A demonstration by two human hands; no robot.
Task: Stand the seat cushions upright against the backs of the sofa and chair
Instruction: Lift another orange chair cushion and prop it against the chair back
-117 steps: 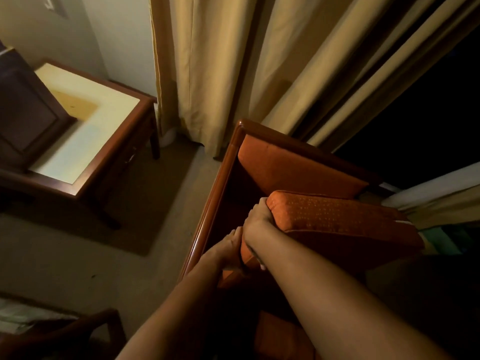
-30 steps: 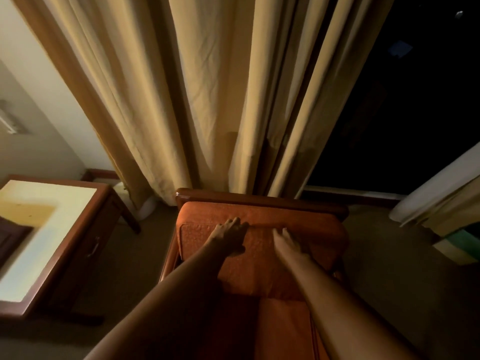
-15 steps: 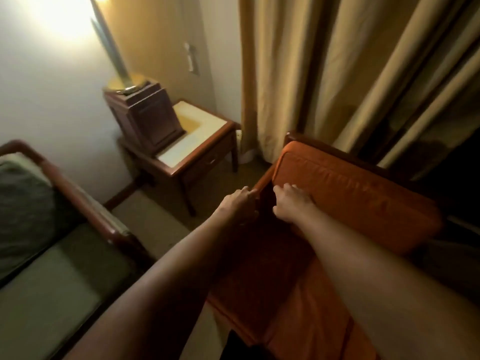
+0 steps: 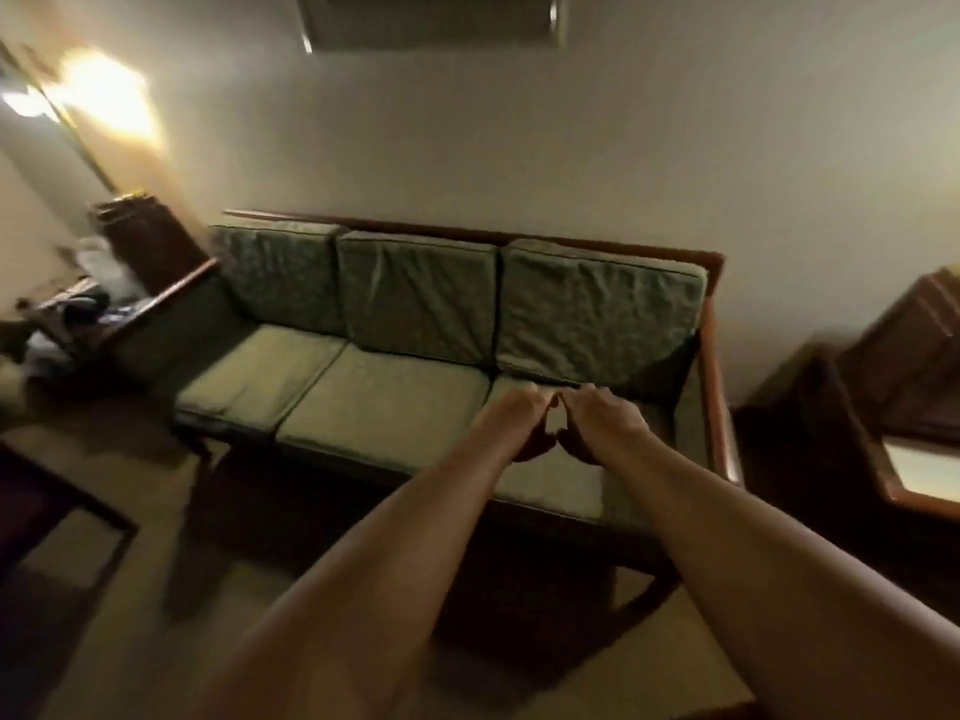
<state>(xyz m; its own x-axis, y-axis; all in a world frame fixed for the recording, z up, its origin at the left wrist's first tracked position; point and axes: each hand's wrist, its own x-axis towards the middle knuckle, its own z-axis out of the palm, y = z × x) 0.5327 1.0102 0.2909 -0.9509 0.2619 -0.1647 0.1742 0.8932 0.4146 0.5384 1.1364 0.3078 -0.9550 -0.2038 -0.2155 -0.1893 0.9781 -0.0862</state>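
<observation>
- Both hands, left [image 4: 524, 428] and right [image 4: 592, 428], hung side by side over the right seat cushion [image 4: 550, 475], fingers curled, holding nothing.
- All sofa [image 4: 719, 356] cushions lay flat.
- No readable writing.

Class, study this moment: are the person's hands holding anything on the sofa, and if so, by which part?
Nothing is clearly held. The left hand and right hand hover together, fingers curled, over the right seat cushion near its back edge; no grasp shows.
</observation>
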